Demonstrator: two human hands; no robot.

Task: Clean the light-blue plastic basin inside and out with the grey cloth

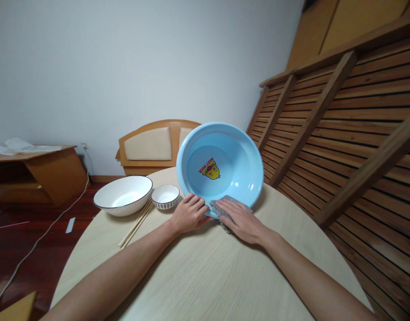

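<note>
A light blue plastic basin [208,154] with a yellow duck print stands tilted on the table, its open side facing me. My left hand [190,213] is closed over the basin's lower left rim, fingers on the inside. Under my right hand [240,219] lies a grey cloth [225,228], pressed against the lower rim, with the fingers bent over it. Left of the basin sit a small white bowl [165,195] with dark stripes and a larger white bowl [122,194] with a dark edge. Several wooden chopsticks [136,225] lie between and in front of the bowls.
The round wooden table [205,276] carries everything. Behind it is a padded wooden headboard [147,145]. A slatted wooden frame [352,133] leans close along the right side. At left are a low wooden desk [57,167] and a white cable [47,232] on the floor.
</note>
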